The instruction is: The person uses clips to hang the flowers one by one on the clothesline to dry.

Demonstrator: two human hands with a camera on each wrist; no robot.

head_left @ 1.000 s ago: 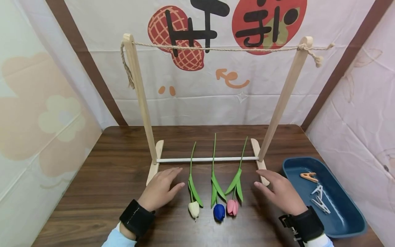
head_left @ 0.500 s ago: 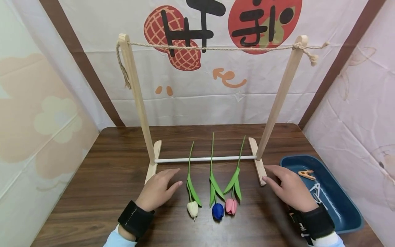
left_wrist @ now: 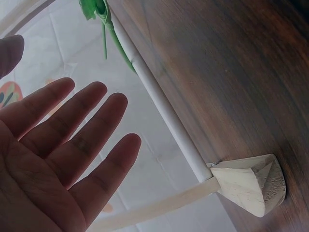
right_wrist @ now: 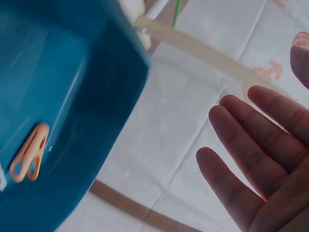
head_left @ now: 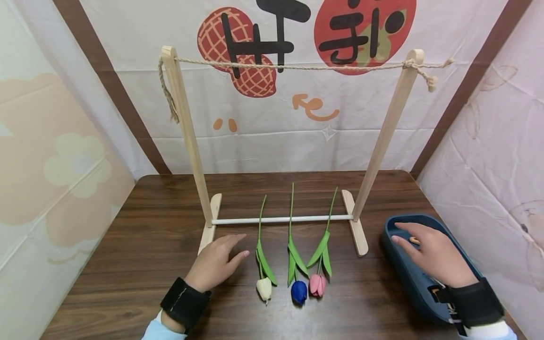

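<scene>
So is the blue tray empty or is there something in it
Not empty. The right wrist view shows an orange clothespin lying inside the blue tray, below the open right hand.

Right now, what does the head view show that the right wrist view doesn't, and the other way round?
Only the head view shows the three tulips: white, blue and pink, the rope between the posts, and the left hand flat on the table. Only the right wrist view shows the whole orange clothespin in the tray and the open palm. Both show the right hand and the blue tray.
</scene>
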